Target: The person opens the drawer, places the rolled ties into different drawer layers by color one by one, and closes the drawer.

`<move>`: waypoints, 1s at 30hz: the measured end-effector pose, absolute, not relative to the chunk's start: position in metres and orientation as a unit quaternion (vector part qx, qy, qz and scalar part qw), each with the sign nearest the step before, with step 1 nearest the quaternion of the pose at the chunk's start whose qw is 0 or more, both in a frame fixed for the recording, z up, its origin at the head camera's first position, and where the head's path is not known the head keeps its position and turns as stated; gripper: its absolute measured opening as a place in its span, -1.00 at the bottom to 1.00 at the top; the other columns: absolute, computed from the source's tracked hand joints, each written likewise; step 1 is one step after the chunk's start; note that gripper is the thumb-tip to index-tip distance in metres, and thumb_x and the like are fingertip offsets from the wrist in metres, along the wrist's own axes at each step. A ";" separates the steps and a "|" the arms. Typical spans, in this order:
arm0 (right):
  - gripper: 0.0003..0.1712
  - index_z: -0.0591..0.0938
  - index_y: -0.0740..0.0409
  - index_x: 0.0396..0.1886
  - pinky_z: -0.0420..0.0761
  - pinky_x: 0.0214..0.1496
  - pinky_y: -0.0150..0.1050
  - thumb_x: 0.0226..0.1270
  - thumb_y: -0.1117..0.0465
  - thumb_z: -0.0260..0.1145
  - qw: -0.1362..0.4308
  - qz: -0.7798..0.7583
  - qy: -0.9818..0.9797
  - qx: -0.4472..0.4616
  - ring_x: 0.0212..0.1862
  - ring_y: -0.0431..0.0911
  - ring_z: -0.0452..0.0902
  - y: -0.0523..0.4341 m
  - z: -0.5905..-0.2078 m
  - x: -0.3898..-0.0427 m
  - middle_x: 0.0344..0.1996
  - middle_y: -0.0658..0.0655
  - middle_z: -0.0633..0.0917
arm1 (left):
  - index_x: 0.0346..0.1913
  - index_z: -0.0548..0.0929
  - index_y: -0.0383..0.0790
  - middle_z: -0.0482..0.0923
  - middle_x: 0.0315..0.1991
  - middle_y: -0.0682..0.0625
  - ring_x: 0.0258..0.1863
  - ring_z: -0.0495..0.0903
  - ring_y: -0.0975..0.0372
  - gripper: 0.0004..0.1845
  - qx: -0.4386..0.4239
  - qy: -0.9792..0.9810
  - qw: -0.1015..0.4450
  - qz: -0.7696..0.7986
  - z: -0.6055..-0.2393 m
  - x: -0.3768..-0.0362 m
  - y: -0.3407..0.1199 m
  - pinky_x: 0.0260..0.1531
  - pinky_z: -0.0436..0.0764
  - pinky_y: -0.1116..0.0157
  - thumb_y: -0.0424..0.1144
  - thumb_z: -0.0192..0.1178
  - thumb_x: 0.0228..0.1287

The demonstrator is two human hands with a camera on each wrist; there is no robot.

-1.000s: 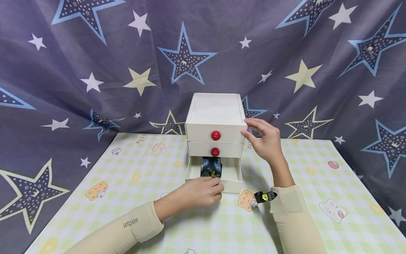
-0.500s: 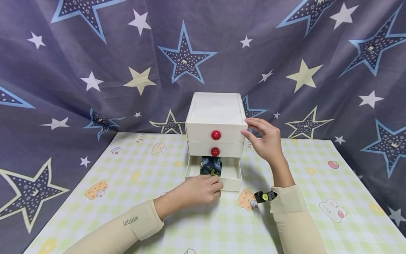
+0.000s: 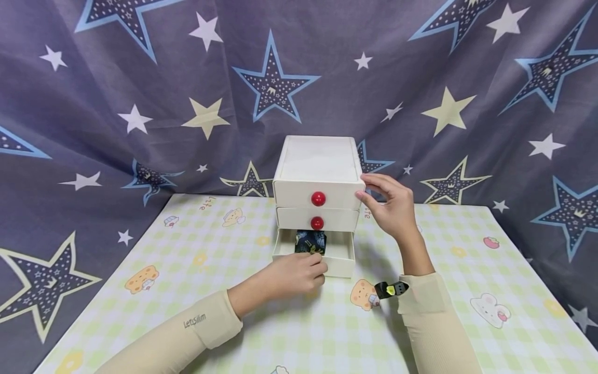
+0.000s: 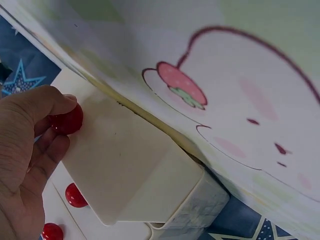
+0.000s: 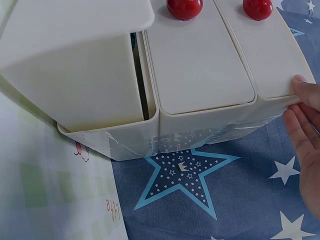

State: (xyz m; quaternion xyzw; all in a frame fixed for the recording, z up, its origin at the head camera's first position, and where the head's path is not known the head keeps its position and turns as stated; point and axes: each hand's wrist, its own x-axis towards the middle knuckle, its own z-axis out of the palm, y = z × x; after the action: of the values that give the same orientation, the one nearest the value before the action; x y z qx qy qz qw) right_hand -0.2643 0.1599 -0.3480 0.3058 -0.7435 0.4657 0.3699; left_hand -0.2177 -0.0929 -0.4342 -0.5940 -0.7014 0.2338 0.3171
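Note:
A white mini drawer cabinet (image 3: 320, 158) with round red knobs stands on the table, its bottom drawer (image 3: 340, 266) partly out. Inside that drawer lies a folded dark blue patterned cloth (image 3: 310, 242), its near end hidden behind my left hand (image 3: 296, 274). In the left wrist view, my left thumb and fingers pinch the bottom drawer's red knob (image 4: 69, 120). My right hand (image 3: 391, 205) grips the cabinet's upper right front corner. The right wrist view has that thumb on the top drawer's front (image 5: 275, 55) and the fingers against the side.
A pale green checked tablecloth (image 3: 187, 291) with cartoon prints covers the table. Behind it hangs a dark curtain (image 3: 327, 47) with star patterns, close to the cabinet's back. The upper two drawers are flush with the cabinet.
The bottom drawer has slid a little further into the cabinet, and my left hand has moved forward with it. Less of the cloth shows. My right hand has stayed at the corner.

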 end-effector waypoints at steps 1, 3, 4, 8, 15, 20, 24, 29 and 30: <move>-0.62 0.71 0.53 -0.04 0.67 0.13 -0.45 0.08 0.62 0.50 0.370 0.465 -0.744 0.305 -0.11 0.24 0.71 0.160 -0.348 -0.264 -0.06 0.39 0.73 | -0.25 0.74 -0.02 0.56 -0.20 0.10 -0.20 0.46 0.23 -0.89 -0.594 -0.702 0.316 0.234 -0.434 -0.218 -0.093 -0.19 0.61 0.47 -0.33 0.26 0.35; -0.62 0.71 0.53 -0.05 0.67 0.13 -0.46 0.07 0.63 0.49 0.370 0.466 -0.744 0.305 -0.12 0.24 0.71 0.160 -0.348 -0.264 -0.06 0.39 0.73 | -0.24 0.74 -0.02 0.56 -0.19 0.10 -0.19 0.46 0.22 -0.88 -0.594 -0.705 0.310 0.233 -0.433 -0.219 -0.093 -0.18 0.61 0.46 -0.32 0.26 0.36; -0.62 0.71 0.54 -0.05 0.67 0.13 -0.46 0.07 0.63 0.50 0.370 0.466 -0.744 0.304 -0.12 0.25 0.71 0.160 -0.347 -0.264 -0.06 0.39 0.73 | -0.24 0.75 -0.02 0.56 -0.19 0.10 -0.19 0.46 0.22 -0.88 -0.593 -0.707 0.308 0.232 -0.433 -0.219 -0.092 -0.18 0.61 0.46 -0.33 0.26 0.36; -0.62 0.71 0.54 -0.05 0.66 0.13 -0.48 0.07 0.64 0.49 0.368 0.469 -0.744 0.303 -0.12 0.24 0.71 0.160 -0.348 -0.263 -0.06 0.40 0.73 | -0.23 0.75 -0.01 0.57 -0.18 0.10 -0.18 0.47 0.22 -0.87 -0.591 -0.713 0.299 0.229 -0.434 -0.223 -0.092 -0.18 0.61 0.45 -0.34 0.27 0.34; -0.62 0.70 0.55 -0.05 0.68 0.13 -0.44 0.07 0.64 0.49 0.365 0.474 -0.741 0.306 -0.12 0.24 0.71 0.159 -0.348 -0.264 -0.06 0.40 0.73 | -0.24 0.74 -0.01 0.57 -0.19 0.10 -0.18 0.46 0.22 -0.87 -0.588 -0.717 0.300 0.224 -0.434 -0.229 -0.092 -0.19 0.60 0.45 -0.35 0.28 0.32; -0.62 0.70 0.55 -0.04 0.68 0.14 -0.43 0.08 0.64 0.48 0.360 0.478 -0.741 0.305 -0.11 0.24 0.71 0.160 -0.348 -0.264 -0.05 0.39 0.73 | -0.25 0.75 0.00 0.56 -0.20 0.11 -0.18 0.46 0.22 -0.88 -0.585 -0.720 0.304 0.218 -0.434 -0.232 -0.092 -0.21 0.59 0.45 -0.31 0.27 0.36; -0.62 0.70 0.55 -0.05 0.67 0.14 -0.43 0.08 0.64 0.48 0.360 0.478 -0.741 0.304 -0.10 0.23 0.71 0.160 -0.348 -0.265 -0.05 0.39 0.73 | -0.25 0.75 0.00 0.55 -0.20 0.10 -0.18 0.46 0.21 -0.89 -0.583 -0.723 0.304 0.212 -0.434 -0.234 -0.091 -0.20 0.60 0.45 -0.29 0.26 0.37; -0.62 0.70 0.55 -0.05 0.67 0.13 -0.44 0.08 0.65 0.48 0.361 0.480 -0.739 0.307 -0.10 0.21 0.72 0.160 -0.348 -0.265 -0.06 0.41 0.72 | -0.24 0.75 -0.01 0.56 -0.20 0.10 -0.18 0.46 0.21 -0.89 -0.581 -0.730 0.291 0.211 -0.434 -0.235 -0.091 -0.21 0.60 0.44 -0.29 0.26 0.37; -0.62 0.70 0.56 -0.05 0.67 0.13 -0.44 0.07 0.65 0.48 0.361 0.480 -0.738 0.307 -0.10 0.20 0.72 0.159 -0.348 -0.265 -0.06 0.42 0.72 | -0.24 0.76 -0.01 0.56 -0.20 0.10 -0.18 0.46 0.21 -0.89 -0.581 -0.731 0.289 0.211 -0.433 -0.235 -0.091 -0.21 0.60 0.44 -0.29 0.26 0.37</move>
State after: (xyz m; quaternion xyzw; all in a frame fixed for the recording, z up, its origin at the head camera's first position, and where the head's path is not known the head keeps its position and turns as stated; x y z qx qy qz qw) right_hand -0.2652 0.1595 -0.3485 0.3072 -0.7384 0.4797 0.3610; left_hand -0.2355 -0.0907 -0.4334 -0.5812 -0.7308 0.2109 0.2892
